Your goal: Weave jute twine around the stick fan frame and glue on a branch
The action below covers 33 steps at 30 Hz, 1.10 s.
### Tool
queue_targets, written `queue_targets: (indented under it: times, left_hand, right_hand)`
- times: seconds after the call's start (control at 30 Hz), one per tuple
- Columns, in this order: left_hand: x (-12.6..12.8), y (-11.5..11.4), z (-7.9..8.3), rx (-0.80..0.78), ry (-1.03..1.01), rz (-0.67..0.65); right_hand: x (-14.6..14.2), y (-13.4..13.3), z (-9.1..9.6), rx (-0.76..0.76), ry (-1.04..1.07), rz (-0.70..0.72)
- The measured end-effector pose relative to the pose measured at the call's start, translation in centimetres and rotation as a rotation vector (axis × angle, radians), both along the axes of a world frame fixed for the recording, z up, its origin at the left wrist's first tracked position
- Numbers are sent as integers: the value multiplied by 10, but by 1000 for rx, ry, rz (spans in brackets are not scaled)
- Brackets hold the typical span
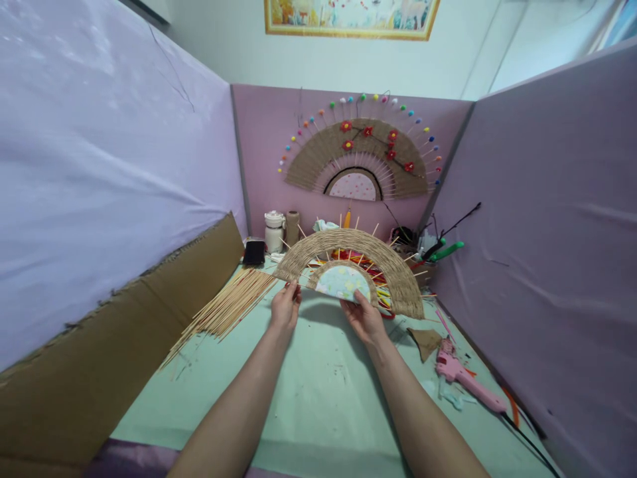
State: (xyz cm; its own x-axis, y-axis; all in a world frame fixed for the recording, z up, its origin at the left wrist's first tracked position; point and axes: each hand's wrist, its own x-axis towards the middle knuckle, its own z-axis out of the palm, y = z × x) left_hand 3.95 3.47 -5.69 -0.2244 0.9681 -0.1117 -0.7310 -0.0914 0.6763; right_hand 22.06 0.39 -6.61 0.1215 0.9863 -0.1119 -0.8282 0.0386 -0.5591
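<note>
A half-round fan (358, 245) of woven twine on thin wooden sticks is held up above the table, tilted with its right end lower. Its centre is a pale floral half-disc (343, 282) edged with twine. My left hand (286, 305) pinches the fan's lower left edge near a stick. With thumb on the front and fingers behind, my right hand (365, 318) grips the bottom of the half-disc. Stick ends poke out beyond the woven band's outer rim.
Bamboo sticks (226, 302) lie in a pile at left beside a cardboard strip (149, 325). A pink glue gun (468, 382) and a brown scrap (425, 342) lie at right. A finished fan (363, 153) hangs on the back panel. A white jar (274, 232) and twine spool (292, 229) stand behind.
</note>
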Motion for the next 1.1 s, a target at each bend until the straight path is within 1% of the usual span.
queue_targets:
  times: [0.23,0.4,0.43,0.47,0.57,0.63,0.77,0.93,1.1]
  left_hand:
    - [1,-2,2,27,17,14]
    - [2,-8,11,-11,62,-79]
    - [0,-9,14,-18,60,-81]
    - [-2,-8,17,-19,47,-64]
    - [-12,-5,22,-8,-46,46]
    - [-20,-2,24,-20,-114,88]
    - [-28,1,23,-36,-172,110]
    - [-28,1,21,-20,-179,150]
    - [-29,1,22,14,-176,176]
  right_hand:
    - [0,-2,4,-3,-5,2]
    - [6,0,3,22,4,-14]
    - [7,1,2,22,4,-17]
    - [8,1,2,21,4,-20]
    - [9,2,0,24,-13,-10]
    - [8,1,0,32,-25,-2]
    - [6,-1,1,31,-28,6]
    - [5,-2,2,43,-17,39]
    - [7,-1,-1,31,-18,37]
